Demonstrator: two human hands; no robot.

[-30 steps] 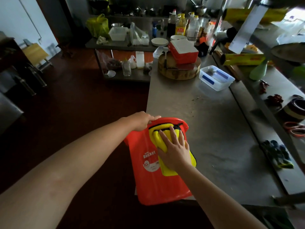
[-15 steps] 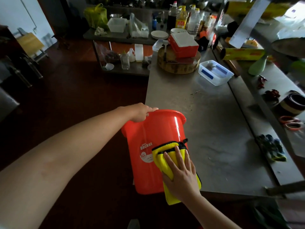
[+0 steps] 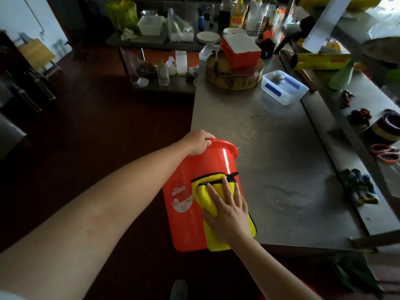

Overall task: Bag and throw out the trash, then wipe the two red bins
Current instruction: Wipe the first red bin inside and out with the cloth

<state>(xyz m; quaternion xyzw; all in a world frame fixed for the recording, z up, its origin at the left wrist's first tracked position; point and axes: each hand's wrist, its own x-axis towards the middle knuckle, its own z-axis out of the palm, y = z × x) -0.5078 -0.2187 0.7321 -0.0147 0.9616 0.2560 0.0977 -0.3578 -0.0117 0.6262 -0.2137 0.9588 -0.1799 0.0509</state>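
Observation:
A red bin [image 3: 184, 221] with a white label stands at the near left corner of the steel table [image 3: 281, 169]. My left hand [image 3: 198, 142] grips its rim at the far left side. My right hand [image 3: 227, 211] lies flat, fingers straight, and presses a yellow cloth [image 3: 214, 241] with black edging against the bin's outer wall on the right. Part of the cloth hangs below my palm. A red edge [image 3: 311, 287] shows at the bottom of the view under my right forearm; I cannot tell what it is.
Further along the table sit a round wooden chopping block [image 3: 236, 79] with a red and white box [image 3: 242, 50] on it and a clear plastic tub [image 3: 283, 86]. Gloves [image 3: 359, 187] lie on the right ledge. A cluttered shelf [image 3: 155, 42] stands behind; dark floor lies left.
My right hand slid the cloth from the bin's rim down its side, then slightly back up. The left hand kept hold of the rim.

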